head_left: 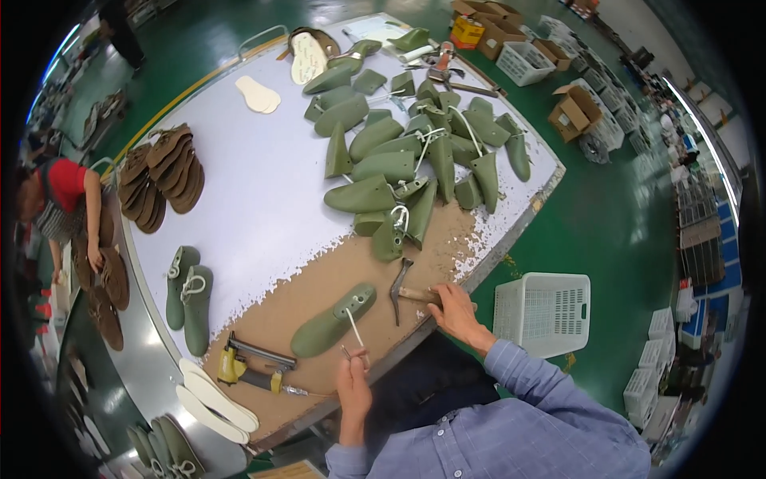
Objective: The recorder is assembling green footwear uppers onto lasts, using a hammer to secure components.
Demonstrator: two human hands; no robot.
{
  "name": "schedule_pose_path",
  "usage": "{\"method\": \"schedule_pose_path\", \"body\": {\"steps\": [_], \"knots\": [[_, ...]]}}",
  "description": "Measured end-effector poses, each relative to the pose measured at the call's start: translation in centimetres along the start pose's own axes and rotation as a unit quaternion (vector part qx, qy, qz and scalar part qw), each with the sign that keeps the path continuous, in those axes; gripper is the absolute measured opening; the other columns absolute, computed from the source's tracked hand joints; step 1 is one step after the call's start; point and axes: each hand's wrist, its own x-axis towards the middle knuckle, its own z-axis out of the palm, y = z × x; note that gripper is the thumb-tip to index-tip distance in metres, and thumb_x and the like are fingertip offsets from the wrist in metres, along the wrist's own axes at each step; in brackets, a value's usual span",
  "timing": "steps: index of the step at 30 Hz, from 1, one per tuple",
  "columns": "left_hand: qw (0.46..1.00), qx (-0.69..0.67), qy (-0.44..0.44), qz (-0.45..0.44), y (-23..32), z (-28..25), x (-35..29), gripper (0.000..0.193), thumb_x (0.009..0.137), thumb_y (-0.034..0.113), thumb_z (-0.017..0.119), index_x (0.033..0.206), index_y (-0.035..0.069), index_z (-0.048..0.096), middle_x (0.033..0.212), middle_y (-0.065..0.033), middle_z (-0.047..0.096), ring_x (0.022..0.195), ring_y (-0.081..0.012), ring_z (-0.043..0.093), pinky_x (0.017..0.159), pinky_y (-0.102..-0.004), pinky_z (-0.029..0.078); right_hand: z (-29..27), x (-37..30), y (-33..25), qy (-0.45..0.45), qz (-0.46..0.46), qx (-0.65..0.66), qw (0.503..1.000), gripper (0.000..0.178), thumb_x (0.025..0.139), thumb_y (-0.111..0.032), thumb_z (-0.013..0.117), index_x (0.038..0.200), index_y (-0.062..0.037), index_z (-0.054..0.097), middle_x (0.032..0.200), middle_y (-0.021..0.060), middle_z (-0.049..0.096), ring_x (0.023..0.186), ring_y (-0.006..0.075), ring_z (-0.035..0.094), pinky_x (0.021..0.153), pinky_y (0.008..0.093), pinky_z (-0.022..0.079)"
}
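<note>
Counter (pixel 247 176): runs ahead of both grips; whitish, worn to brown nearest them. Heap of green lasts (pixel 383 166) lies beyond both grips, apart from the single piece.

Single green last (pixel 319 329): on the counter just ahead of the left grip (pixel 355 383), toe angled left and toward the person, cord end away. Judgement: best left flat, the pull light and even so it does not tip.

Hammer (pixel 415 295): the right grip (pixel 456 313) is closed over its wooden handle; head beyond the fingers, just beside the last. Judgement: swing only with the left fingers clear.

White cord (pixel 356 326): left grip pinches its free end. Judgement: little slack wanted.

Appearance: last is dull olive green, smooth, rounded at the toe; hammer head dark, slim, curved; cord pale, nearly straight.
</note>
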Motion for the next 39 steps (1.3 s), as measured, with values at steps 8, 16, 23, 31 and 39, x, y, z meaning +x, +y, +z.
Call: {"method": "schedule_pose_path", "body": {"steps": [8, 16, 23, 31, 39], "knots": [[0.990, 0.075, 0.121, 0.010, -1.3, 5.7, -3.9, 0.033, 0.101, 0.023, 0.041, 0.115, -0.002, 0.057, 0.064, 0.0034, 0.043, 0.057, -0.0063, 0.039, 0.052, -0.0220, 0.032, -1.7, 3.3, 5.2, -0.164, -0.197, -0.053, 0.965, 0.046, 0.080, -0.010, 0.061, 0.124, -0.0109, 0.049, 0.104, 0.0152, 0.054, 0.094, 0.0362, 0.054, 0.080, 0.0441, 0.046], [0.938, 0.204, 0.242, -0.144, -1.7, 13.7, -13.1, 0.023, 0.096, 0.015, 0.040, 0.101, 0.003, 0.060, 0.064, -0.0093, 0.053, 0.055, -0.0164, 0.049, 0.053, -0.0315, 0.039, -5.4, 4.6, 6.3, -0.262, -0.099, 0.153, 0.948, 0.043, 0.088, -0.010, 0.057, 0.129, -0.0134, 0.047, 0.080, 0.0121, 0.056, 0.066, 0.0212, 0.054, 0.062, 0.0328, 0.045], [0.946, -0.010, 0.297, -0.130, 2.0, 17.1, -19.9, 0.024, 0.097, 0.014, 0.042, 0.108, 0.003, 0.060, 0.066, -0.0020, 0.054, 0.057, -0.0063, 0.047, 0.052, -0.0230, 0.038, -8.2, 3.2, 7.4, -0.335, -0.090, 0.238, 0.907, 0.039, 0.091, -0.008, 0.053, 0.130, -0.0075, 0.044, 0.066, 0.0039, 0.044, 0.059, 0.0114, 0.037, 0.054, 0.0268, 0.035], [0.899, 0.192, 0.379, -0.106, -7.6, 15.4, -5.2, 0.027, 0.097, 0.020, 0.039, 0.104, 0.004, 0.059, 0.089, -0.0211, 0.064, 0.084, -0.0443, 0.060, 0.074, -0.0489, 0.046, -9.3, 2.7, 3.2, -0.395, -0.172, 0.291, 0.854, 0.042, 0.095, -0.010, 0.045, 0.137, -0.0091, 0.037, 0.065, 0.0049, 0.050, 0.056, 0.0132, 0.047, 0.054, 0.0290, 0.042], [0.875, 0.181, 0.430, -0.133, -11.4, 16.6, -4.7, 0.031, 0.096, 0.028, 0.040, 0.091, 0.007, 0.061, 0.083, -0.0218, 0.065, 0.080, -0.0446, 0.060, 0.071, -0.0524, 0.045, -7.9, 1.9, 3.1, -0.432, -0.312, 0.166, 0.830, 0.047, 0.095, -0.009, 0.046, 0.140, -0.0152, 0.036, 0.066, 0.0105, 0.053, 0.056, 0.0202, 0.050, 0.056, 0.0338, 0.044]]}}
